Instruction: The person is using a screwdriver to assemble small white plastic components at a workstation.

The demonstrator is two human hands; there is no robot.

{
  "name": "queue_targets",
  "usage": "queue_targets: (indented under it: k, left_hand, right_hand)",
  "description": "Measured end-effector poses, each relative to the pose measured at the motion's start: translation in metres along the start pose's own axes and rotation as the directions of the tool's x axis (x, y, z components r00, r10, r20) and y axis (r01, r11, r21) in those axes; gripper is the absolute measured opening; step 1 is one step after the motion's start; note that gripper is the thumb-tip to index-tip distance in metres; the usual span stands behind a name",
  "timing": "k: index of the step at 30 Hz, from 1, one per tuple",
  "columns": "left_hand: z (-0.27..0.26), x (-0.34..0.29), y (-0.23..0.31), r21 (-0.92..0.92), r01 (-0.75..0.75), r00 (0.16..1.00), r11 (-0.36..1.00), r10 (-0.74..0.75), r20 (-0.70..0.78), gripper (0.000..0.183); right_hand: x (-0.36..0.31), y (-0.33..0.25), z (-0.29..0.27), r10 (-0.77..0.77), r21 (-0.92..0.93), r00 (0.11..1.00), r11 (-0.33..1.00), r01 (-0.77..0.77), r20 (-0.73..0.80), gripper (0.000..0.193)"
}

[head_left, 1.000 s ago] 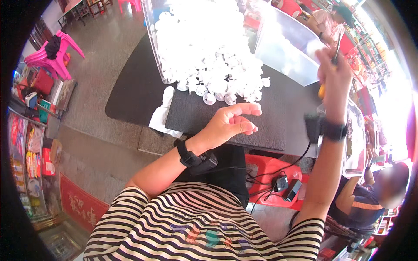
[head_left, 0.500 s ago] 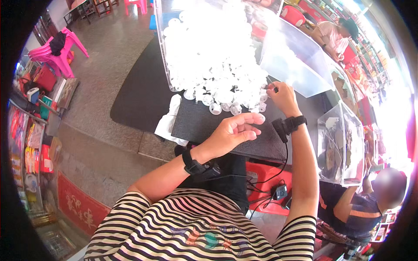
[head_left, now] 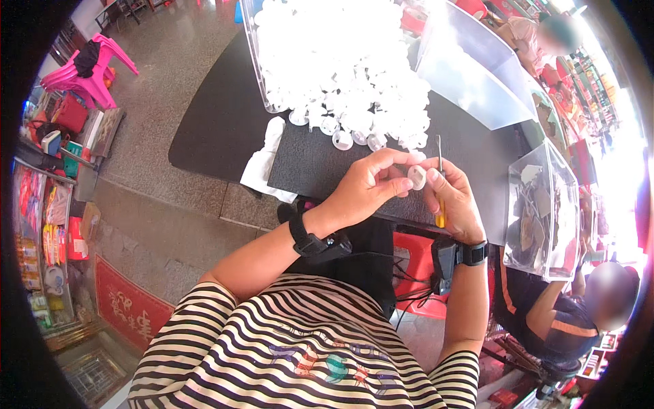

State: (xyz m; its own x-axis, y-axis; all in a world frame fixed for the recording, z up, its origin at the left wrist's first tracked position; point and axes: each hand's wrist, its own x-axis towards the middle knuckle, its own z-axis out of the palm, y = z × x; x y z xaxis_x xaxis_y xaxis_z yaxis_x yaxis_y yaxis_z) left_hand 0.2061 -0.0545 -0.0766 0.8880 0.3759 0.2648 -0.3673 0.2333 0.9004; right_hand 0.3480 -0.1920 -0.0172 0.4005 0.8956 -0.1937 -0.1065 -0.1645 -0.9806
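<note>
Between the fingertips of my left hand is a small round white plastic part, pinched by thumb and fingers. My right hand is closed on a slim screwdriver with a yellow handle, its thin shaft pointing away from me. The fingers of my right hand meet the white part's right side. Just beyond my hands lies a heap of similar white parts, much of it washed out by glare. The heap spills onto a dark mat.
A clear plastic bin stands around the heap's far left. Behind it at right is a translucent panel. A clear box of flat scraps stands right. A white cloth lies left. Two people sit on the right side.
My right hand has drawn back from the heap's right edge toward me. My left hand has moved right and closed on a white part. The screwdriver now shows clearly in my right hand.
</note>
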Motion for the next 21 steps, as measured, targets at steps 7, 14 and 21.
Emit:
queue_targets:
  k: [7,14,21]
  left_hand:
    - [0.004,-0.002,0.000,0.022,0.037,0.995,0.999,-0.035,-0.089,0.025]
    - [0.005,-0.003,0.007,0.166,0.012,0.999,0.986,-0.003,-0.051,0.027]
    - [0.002,-0.003,0.001,0.052,0.109,0.994,0.993,-0.109,-0.004,0.029]
  right_hand:
    - [-0.018,0.003,0.021,-0.158,-0.136,0.962,0.982,0.129,-0.221,0.019]
    - [-0.021,0.002,0.030,-0.251,-0.298,0.920,0.941,0.159,-0.302,0.010]
    - [-0.028,-0.004,0.026,-0.173,-0.368,0.938,0.928,0.053,-0.302,0.008]
